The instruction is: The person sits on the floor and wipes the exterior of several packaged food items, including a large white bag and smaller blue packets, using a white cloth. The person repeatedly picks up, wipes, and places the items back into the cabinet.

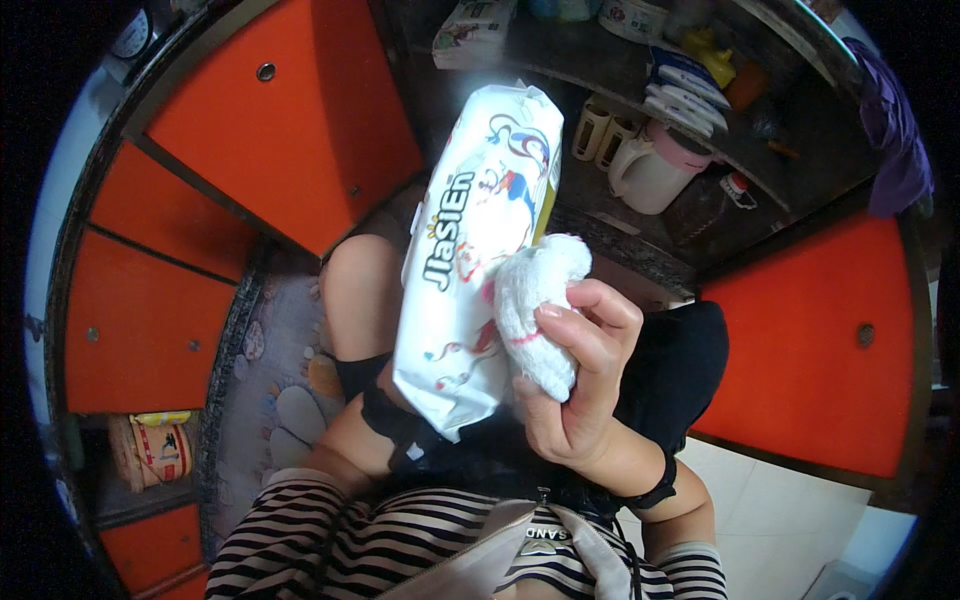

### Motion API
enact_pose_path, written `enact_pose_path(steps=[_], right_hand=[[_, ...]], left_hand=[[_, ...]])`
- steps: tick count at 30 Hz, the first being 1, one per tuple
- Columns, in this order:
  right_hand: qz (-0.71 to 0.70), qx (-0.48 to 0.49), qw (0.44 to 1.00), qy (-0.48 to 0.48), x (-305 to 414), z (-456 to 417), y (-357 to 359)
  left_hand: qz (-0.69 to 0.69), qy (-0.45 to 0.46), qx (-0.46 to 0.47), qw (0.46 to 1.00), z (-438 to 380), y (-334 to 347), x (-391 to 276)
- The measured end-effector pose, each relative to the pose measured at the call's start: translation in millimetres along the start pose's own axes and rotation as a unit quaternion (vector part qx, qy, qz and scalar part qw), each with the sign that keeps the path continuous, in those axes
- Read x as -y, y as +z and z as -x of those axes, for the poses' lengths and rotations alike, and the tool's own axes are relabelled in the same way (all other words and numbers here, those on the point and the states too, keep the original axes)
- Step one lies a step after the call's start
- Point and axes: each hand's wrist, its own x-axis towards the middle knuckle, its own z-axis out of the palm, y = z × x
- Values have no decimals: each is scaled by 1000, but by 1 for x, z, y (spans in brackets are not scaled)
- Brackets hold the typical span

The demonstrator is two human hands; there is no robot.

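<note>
A long white plastic packet [472, 247] with coloured prints, probably wet wipes, is held up before my body, tilted slightly. My left hand [391, 386] is at its lower left end, mostly hidden behind it; the left forearm leads up to it. My right hand [585, 360] grips a bunched white knitted cloth item [536, 315] with a thin pink line, perhaps a rolled sock or glove. The fingers and thumb pinch it from the right side. The knitted item overlaps the packet's lower right edge in this view.
Orange cabinet doors [285, 112] stand at left and right [810, 345]. Ahead are dark shelves with a white and pink jug [660, 169], beige holders [592, 129] and stacked packs [686, 94]. A purple cloth [892, 127] hangs at right. My bent knees [364, 289] flank the hands.
</note>
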Motion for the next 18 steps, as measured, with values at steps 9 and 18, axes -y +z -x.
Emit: enact_pose_path(steps=[9,18], right_hand=[[113,-191,975,27,-69,-67,22],[-14,-7,996,85,-6,6,20]], left_hand=[[55,-5,22,998,-22,5,4],[126,102,8,987,-42,46,-3]])
